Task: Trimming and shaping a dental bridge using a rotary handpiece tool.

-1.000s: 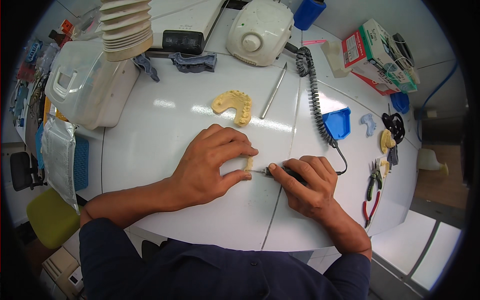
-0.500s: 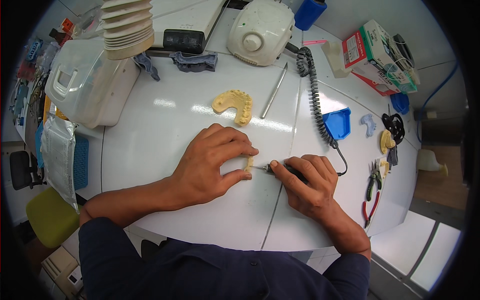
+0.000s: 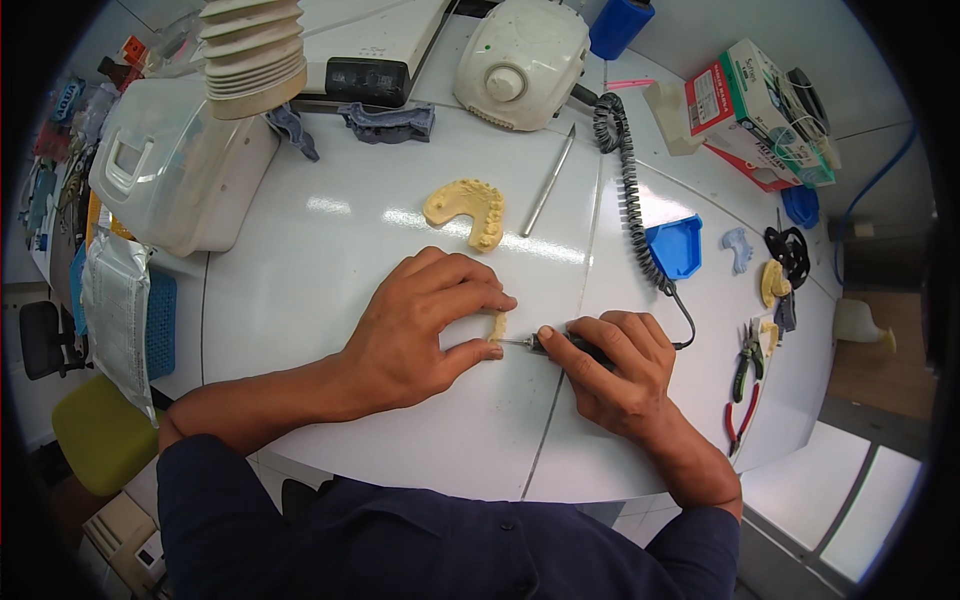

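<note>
Between the thumb and fingers of my left hand (image 3: 425,320) is a small cream-coloured dental piece (image 3: 497,328), partly covered by the fingertips. My right hand (image 3: 625,365) is closed round a black rotary handpiece (image 3: 592,345), whose thin metal bur points left and meets the piece, near my left thumb. A coiled black cord (image 3: 630,190) runs from the handpiece to a white control unit (image 3: 525,65) with a round knob. Beyond my left hand lies a yellow U-shaped dental model (image 3: 468,210). A slim metal knife-like tool (image 3: 550,180) rests to its right.
A ribbed suction hose (image 3: 255,55) hangs at the upper left, beside a clear-lidded box (image 3: 165,165). Grey impression pieces (image 3: 390,123) lie at the back. To the right are a blue tray (image 3: 675,247), pliers (image 3: 745,370), more dental pieces (image 3: 773,283) and a carton (image 3: 760,110).
The handpiece tip has shifted very slightly left and downward along the dental piece. Both hands keep nearly the same place and grip.
</note>
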`<control>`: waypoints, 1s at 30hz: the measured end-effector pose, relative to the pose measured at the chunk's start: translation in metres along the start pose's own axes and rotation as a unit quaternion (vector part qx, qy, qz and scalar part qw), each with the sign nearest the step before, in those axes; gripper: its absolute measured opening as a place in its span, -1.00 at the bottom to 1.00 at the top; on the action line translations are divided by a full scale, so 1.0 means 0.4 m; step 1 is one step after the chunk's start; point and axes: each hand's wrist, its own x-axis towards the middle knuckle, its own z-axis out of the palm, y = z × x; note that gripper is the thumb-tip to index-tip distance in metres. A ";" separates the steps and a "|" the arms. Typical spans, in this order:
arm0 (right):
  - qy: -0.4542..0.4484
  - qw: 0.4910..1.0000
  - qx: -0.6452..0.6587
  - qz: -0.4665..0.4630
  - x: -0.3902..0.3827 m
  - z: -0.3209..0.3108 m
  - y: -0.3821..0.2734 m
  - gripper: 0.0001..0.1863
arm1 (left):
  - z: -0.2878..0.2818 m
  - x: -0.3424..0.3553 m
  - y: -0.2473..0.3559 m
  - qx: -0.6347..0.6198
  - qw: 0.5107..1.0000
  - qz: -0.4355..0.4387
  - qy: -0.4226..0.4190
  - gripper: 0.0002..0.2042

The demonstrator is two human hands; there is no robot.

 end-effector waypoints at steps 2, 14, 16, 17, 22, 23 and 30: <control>0.001 1.000 -0.001 0.003 0.001 0.002 -0.002 -0.52 | 0.000 0.000 0.000 0.000 1.000 -0.001 0.001 -0.57; 0.003 1.000 -0.006 0.011 -0.001 0.003 -0.003 -0.54 | 0.000 0.000 -0.001 0.000 1.000 0.004 0.003 -0.57; 0.002 1.000 -0.004 0.006 0.000 0.002 -0.002 -0.54 | 0.000 0.001 0.000 -0.003 1.000 -0.001 0.002 -0.57; 0.001 1.000 -0.008 0.011 0.001 0.003 -0.003 -0.54 | 0.000 0.001 0.000 -0.004 1.000 -0.001 0.002 -0.57; 0.000 1.000 -0.003 0.012 0.002 0.004 -0.002 -0.54 | 0.002 0.000 -0.002 -0.001 1.000 0.002 0.002 -0.57; 0.003 1.000 -0.006 0.011 0.001 0.005 -0.001 -0.54 | 0.001 -0.001 -0.002 -0.001 1.000 0.002 0.002 -0.57; 0.004 1.000 -0.003 0.010 0.003 0.003 -0.002 -0.54 | 0.002 -0.001 -0.002 0.000 1.000 0.002 0.003 -0.57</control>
